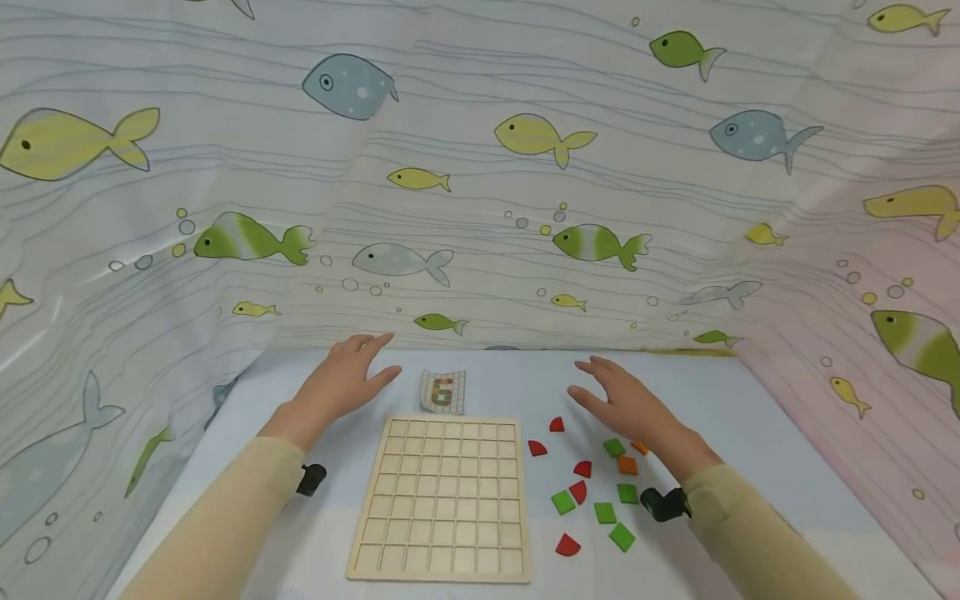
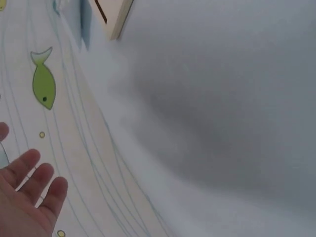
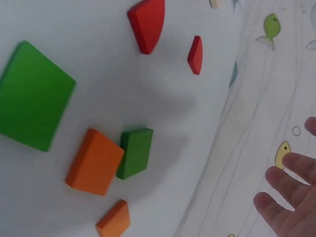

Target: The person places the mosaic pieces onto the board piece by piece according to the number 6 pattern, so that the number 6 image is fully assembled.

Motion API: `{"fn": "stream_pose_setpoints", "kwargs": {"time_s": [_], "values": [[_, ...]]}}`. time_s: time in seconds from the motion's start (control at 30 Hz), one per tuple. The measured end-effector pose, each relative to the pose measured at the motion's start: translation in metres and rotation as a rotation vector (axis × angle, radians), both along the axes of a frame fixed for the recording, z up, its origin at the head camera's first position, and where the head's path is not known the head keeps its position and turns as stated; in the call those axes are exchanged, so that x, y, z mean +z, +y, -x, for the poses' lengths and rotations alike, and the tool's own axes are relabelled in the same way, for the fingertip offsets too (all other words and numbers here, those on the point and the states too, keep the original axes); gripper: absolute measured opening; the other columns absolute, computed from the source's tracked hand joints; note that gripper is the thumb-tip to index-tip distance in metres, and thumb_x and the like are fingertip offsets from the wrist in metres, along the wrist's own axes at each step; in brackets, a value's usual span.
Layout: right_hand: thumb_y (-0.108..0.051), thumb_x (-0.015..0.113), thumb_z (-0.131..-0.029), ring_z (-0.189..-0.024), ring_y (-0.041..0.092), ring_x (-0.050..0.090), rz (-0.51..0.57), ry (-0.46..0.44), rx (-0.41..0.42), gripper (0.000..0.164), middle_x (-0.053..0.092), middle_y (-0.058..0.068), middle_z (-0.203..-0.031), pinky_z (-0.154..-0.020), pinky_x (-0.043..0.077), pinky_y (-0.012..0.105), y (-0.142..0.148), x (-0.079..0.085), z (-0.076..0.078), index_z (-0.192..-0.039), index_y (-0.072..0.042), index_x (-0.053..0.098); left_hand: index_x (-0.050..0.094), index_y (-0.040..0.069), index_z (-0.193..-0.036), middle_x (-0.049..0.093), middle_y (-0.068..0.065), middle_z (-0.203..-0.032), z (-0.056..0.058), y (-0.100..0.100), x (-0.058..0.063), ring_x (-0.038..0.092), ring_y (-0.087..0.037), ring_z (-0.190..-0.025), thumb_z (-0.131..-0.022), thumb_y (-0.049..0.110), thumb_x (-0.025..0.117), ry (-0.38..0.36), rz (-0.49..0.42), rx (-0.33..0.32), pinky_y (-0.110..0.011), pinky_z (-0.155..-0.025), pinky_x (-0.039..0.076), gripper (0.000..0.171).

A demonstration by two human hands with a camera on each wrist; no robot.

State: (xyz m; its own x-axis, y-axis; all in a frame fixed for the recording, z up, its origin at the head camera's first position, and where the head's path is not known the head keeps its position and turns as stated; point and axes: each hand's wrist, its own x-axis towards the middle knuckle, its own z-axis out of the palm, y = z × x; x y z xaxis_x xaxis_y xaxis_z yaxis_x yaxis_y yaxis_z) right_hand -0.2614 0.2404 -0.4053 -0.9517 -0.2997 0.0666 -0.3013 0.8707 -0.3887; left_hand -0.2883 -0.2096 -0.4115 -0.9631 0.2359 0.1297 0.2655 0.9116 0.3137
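The left hand (image 1: 337, 387) and right hand (image 1: 618, 404) hover released, fingers loosely extended, either side of the card (image 1: 442, 393). The board (image 1: 452, 509) lies between the forearms; red pieces (image 1: 567, 546), green pieces (image 1: 605, 512) and orange pieces (image 1: 627, 465) lie scattered between board and right forearm.

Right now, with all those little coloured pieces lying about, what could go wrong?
The right hand has a black camera at its wrist, which might bump the green square near it. That wrist partly hides an orange piece in the head view, so it could get missed. The small card beyond the board looks loose, so the left hand could brush it aside.
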Motion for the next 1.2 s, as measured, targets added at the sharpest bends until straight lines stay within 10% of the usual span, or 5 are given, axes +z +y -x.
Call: {"fn": "stream_pose_setpoints", "kwargs": {"time_s": [0.6, 1.2], "values": [[-0.067, 0.047, -0.094, -0.136, 0.031, 0.041, 0.115, 0.054, 0.021, 0.072, 0.046, 0.008, -0.147, -0.103, 0.038, 0.057, 0.004, -0.024, -0.042, -0.147, -0.018, 0.048, 0.039, 0.018, -0.152, 0.047, -0.012, -0.142, -0.057, -0.012, -0.017, 0.055, -0.028, -0.111, -0.097, 0.059, 0.052, -0.042, -0.193, 0.023, -0.049, -0.086, 0.046, 0.071], [-0.055, 0.056, -0.096, -0.128, 0.027, 0.049, 0.186, 0.017, 0.011, 0.060, 0.051, 0.002, -0.141, -0.099, 0.042, 0.054, -0.006, -0.051, -0.048, -0.145, -0.021, 0.051, 0.045, 0.017, -0.150, 0.051, -0.009, -0.141, -0.100, -0.015, -0.041, 0.060, -0.015, -0.099, -0.092, 0.043, 0.069, -0.187, -0.319, 0.038, -0.035, -0.073, 0.048, 0.068]]}}
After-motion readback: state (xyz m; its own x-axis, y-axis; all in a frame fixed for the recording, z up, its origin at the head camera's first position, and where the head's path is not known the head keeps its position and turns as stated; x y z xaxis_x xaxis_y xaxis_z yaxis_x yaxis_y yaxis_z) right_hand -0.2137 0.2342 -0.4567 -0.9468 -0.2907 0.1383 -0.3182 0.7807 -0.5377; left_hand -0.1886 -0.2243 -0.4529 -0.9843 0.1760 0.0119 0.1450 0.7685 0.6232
